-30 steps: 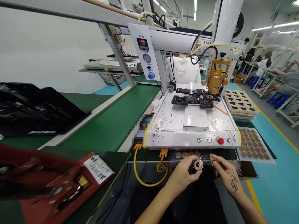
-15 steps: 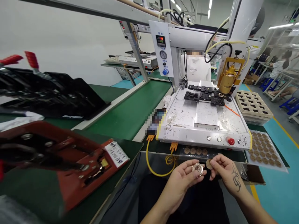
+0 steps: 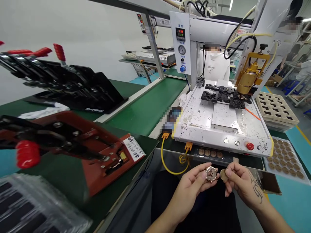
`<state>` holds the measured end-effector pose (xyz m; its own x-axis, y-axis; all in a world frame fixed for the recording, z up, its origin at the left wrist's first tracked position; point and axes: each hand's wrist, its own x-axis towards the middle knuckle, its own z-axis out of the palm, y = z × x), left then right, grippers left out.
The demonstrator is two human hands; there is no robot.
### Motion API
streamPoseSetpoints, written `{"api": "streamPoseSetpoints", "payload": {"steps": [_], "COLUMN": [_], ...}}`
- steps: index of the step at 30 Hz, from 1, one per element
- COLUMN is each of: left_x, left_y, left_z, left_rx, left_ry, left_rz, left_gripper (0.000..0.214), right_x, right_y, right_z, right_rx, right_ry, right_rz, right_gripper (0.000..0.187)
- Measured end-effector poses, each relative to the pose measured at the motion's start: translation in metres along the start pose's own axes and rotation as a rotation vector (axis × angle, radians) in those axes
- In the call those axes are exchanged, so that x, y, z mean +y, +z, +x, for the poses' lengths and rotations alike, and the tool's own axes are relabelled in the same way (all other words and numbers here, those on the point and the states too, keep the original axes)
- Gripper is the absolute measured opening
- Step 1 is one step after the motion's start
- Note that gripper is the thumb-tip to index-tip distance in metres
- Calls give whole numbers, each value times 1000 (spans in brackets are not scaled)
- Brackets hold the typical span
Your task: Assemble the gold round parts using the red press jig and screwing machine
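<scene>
Between the thumb and fingers of my left hand [image 3: 194, 183] is a round, shiny rose-gold metal ring that looks like a watch case [image 3: 211, 174], its open face turned up. My right hand [image 3: 239, 181] pinches a thin brown disc [image 3: 224, 175] by its edge. The disc stands just right of the watch case, with a small gap between them. Both hands are above my lap, in front of the white press machine [image 3: 194, 132]. A strip of similar brown discs [image 3: 210, 153] lies at the machine's front edge.
A sheet of brown discs [image 3: 285, 158] and a cream tray [image 3: 277, 108] are on the right. At left stand a red toggle-clamp fixture [image 3: 97, 171], black clamps [image 3: 80, 84] and plastic-wrapped dark pieces [image 3: 36, 207]. A yellow cable [image 3: 167, 168] hangs nearby. A person [image 3: 215, 66] sits behind the machine.
The view has swung left, so the surroundings sit farther right in the picture. Both hands keep their holds; the disc has turned its flat side more toward me.
</scene>
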<state>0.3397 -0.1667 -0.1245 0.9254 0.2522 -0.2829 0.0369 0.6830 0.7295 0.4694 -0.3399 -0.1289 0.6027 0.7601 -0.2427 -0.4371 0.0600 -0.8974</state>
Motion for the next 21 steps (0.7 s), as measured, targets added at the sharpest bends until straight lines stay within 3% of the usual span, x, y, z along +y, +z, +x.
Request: {"api": "streamPoseSetpoints", "payload": {"steps": [6,12,18,21], "left_x": [3,2,2,2], "left_y": [1,3,4,5], "left_z": [-3,-6,-8,-8], "left_rx": [2,18,3,-11], "left_ry": [0,47,56,64], "left_rz": [-8,52,88,106], "left_gripper": [53,51,51,51], "right_x": [0,-8,-13,-14], "right_y": [0,6,17,22], "right_z": [-2,-2,2,2], "right_rx": [-31,26,24,13], "right_ry": [7,-25,-218,-241], "right_rz": [-57,-301,-493,-565], "right_gripper": [32,37,33,29]}}
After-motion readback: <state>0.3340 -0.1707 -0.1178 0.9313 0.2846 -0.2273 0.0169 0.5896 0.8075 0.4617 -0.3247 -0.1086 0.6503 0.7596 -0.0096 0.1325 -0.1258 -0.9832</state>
